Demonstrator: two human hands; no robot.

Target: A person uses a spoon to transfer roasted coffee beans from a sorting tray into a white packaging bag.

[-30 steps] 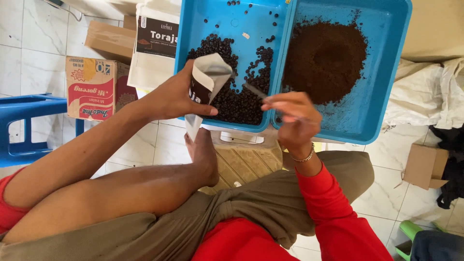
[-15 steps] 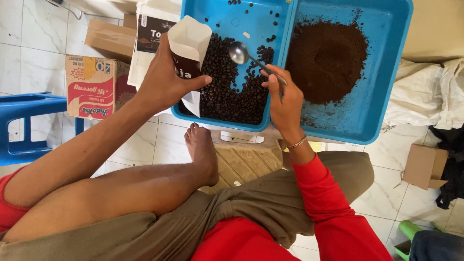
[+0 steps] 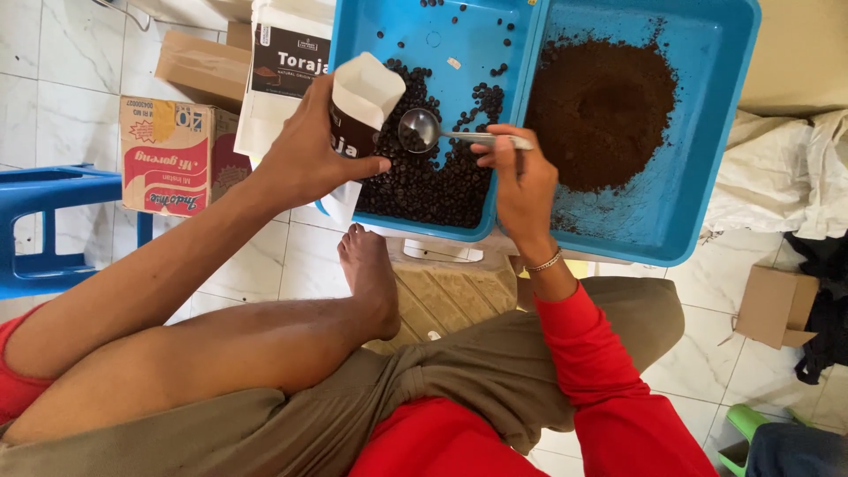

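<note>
There is only one view, from a camera on the person's head. It looks steeply down and a little forward, over the lap and folded leg (image 3: 265, 344) to the blue trays (image 3: 707, 159) on the floor, close, within arm's reach

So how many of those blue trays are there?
2. The left blue tray holds whole coffee beans; the right blue tray, beside it, holds ground coffee. Both run past the top edge, so more could sit out of view.
</note>
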